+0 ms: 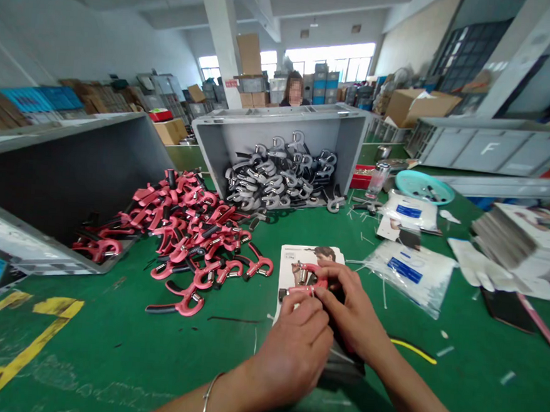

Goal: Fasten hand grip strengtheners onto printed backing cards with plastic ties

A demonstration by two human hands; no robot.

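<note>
A red and black hand grip strengthener [303,288] with a metal spring lies on a printed cardboard card [290,257] in front of me. My right hand [355,306] holds its right side, thumb and fingers closed round it. Against its near handle, my left hand [296,345] has its fingers curled in a pinch; what is between them is hidden. A small white band, like a cable tie, shows on the strengthener between my fingertips. Beneath my hands the rest of the card and the strengthener's far handle are mostly covered.
Red grip strengtheners [198,232] are heaped at left, spilling from a grey crate [73,135]. Another grey crate [281,122] holds grey ones. Bags of white cable ties [409,272], a white glove [473,264], stacked cards [517,242] and a turquoise dish [424,186] lie right. A person sits beyond.
</note>
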